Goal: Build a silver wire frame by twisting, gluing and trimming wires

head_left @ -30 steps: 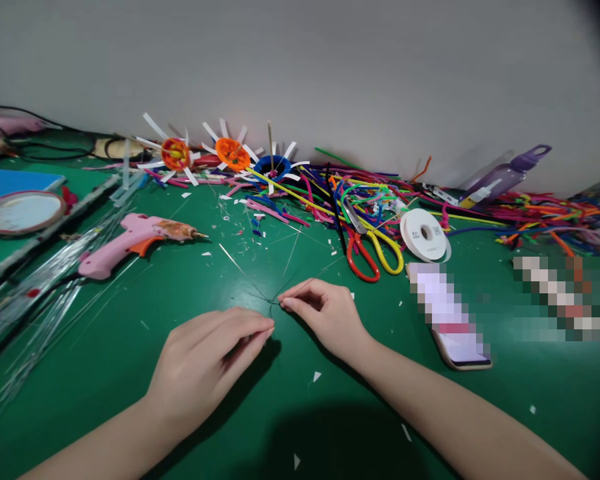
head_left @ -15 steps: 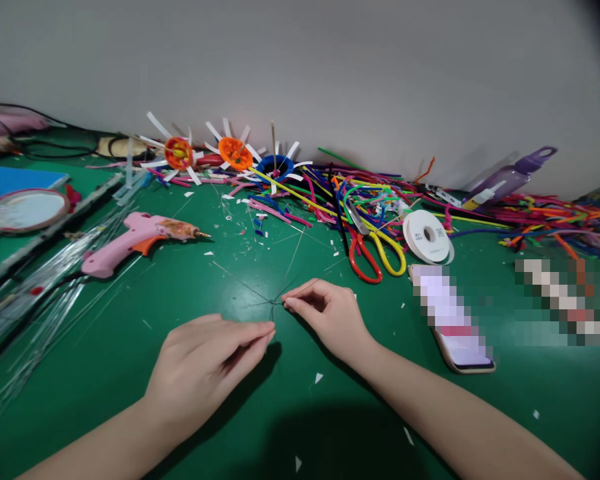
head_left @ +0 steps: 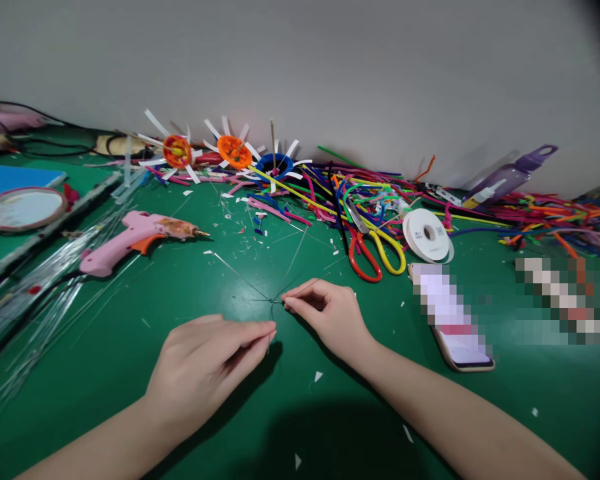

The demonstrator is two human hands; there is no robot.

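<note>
My left hand (head_left: 207, 363) rests low on the green table (head_left: 190, 287), fingers pinched together on the lower end of a thin wire bundle (head_left: 271, 303). My right hand (head_left: 325, 313) lies just to the right of it, thumb and forefinger pinched on the same wires where they cross and twist. Fine wire ends fan out from that knot toward the far side of the table.
A pink glue gun (head_left: 130, 240) lies at left beside a sheaf of thin wires (head_left: 35, 287) and a round mirror (head_left: 20, 208). Paper flowers (head_left: 233, 152), coloured pipe cleaners (head_left: 360, 190), scissors (head_left: 373, 250), a ribbon roll (head_left: 427, 235), a phone (head_left: 453, 320) and a purple bottle (head_left: 510, 177) lie beyond.
Both hands stay pinched on the wires almost in place. One long wire end has swung slightly at the left of the knot.
</note>
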